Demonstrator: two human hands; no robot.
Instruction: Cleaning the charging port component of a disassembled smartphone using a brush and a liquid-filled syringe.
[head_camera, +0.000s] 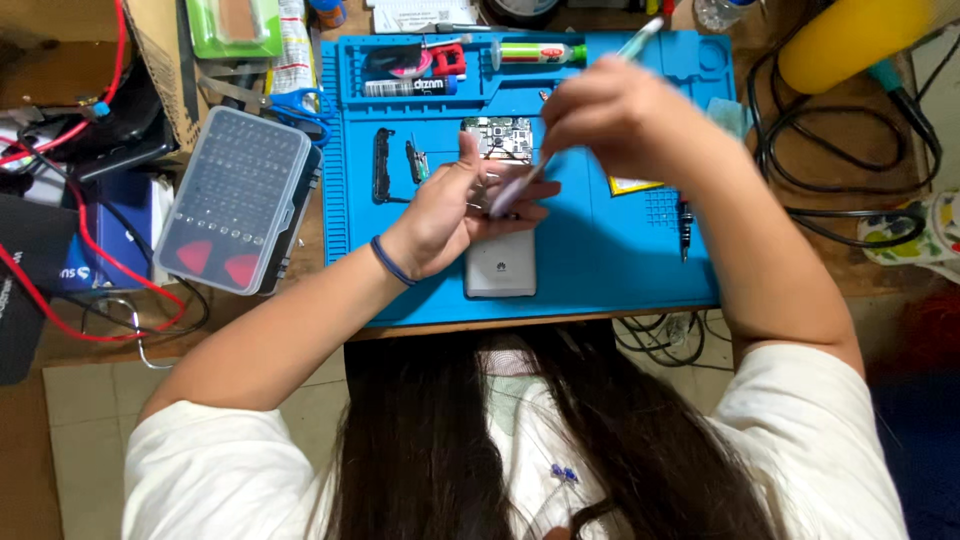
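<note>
Head view: I see my right hand (625, 120) with fingers pinched shut around a slim pen-like tool (575, 125), its tip down at the silver phone (500, 262) on the blue mat (610, 255). My left hand (450, 215) steadies the phone's top; its curled fingers seem to press something small, though the tool blocks it. A circuit board (497, 137) lies just beyond, and a grey bit case (238, 200) sits left of the mat.

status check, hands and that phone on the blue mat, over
Left hand resting on the silver phone, steadying it. Right hand gripping a slim screwdriver, tip down at the phone's top end. Circuit board lies loose just beyond; nothing blocking.
</note>
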